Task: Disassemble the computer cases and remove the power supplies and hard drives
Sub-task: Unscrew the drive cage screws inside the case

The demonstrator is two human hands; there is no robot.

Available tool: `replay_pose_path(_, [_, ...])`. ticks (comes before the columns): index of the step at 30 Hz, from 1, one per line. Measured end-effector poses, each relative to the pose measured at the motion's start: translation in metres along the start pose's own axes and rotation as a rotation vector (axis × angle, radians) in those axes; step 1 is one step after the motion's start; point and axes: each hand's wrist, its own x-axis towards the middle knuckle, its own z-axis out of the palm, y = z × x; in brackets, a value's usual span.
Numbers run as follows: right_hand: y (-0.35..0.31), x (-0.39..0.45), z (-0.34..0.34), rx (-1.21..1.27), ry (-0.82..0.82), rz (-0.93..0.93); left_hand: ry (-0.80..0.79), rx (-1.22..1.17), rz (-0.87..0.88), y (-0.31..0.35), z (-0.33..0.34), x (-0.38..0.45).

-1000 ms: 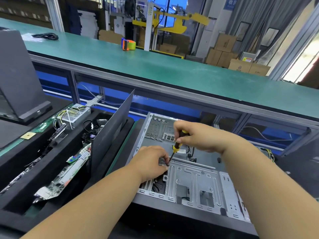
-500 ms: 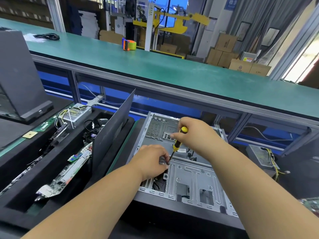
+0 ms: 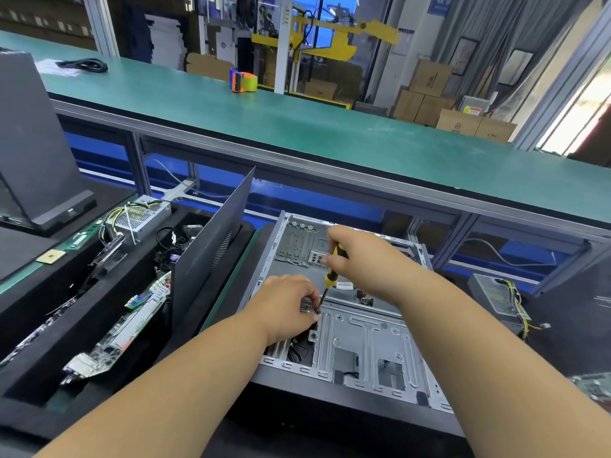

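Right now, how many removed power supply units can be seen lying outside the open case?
2. One silver perforated power supply with yellow and black wires lies in the black bin at left; another grey perforated power supply lies right of the open grey metal computer case. Others may be hidden.

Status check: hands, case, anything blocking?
Right hand grips screwdriver, tip at bracket screw. Left hand steadies bracket in open computer case. Nothing blocking.

Open case (image 3: 363, 338) centre; parts bin (image 3: 99, 292) left, power supply (image 3: 496, 297) right.
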Motion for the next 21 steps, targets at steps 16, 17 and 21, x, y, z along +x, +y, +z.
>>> replay_pose_path(16, [0.002, 0.02, -0.037, -0.12, -0.412, -0.18, 0.03, -0.002, -0.034, 0.0, 0.002, 0.0])
replay_pose_path(17, [0.004, 0.022, -0.038, -0.105, -0.418, -0.168, 0.03, -0.006, -0.038, 0.0, 0.002, 0.0])
replay_pose_path(21, [0.007, 0.017, -0.031, -0.112, -0.242, -0.039, -0.037, 0.1, -0.022, -0.002, 0.005, 0.003])
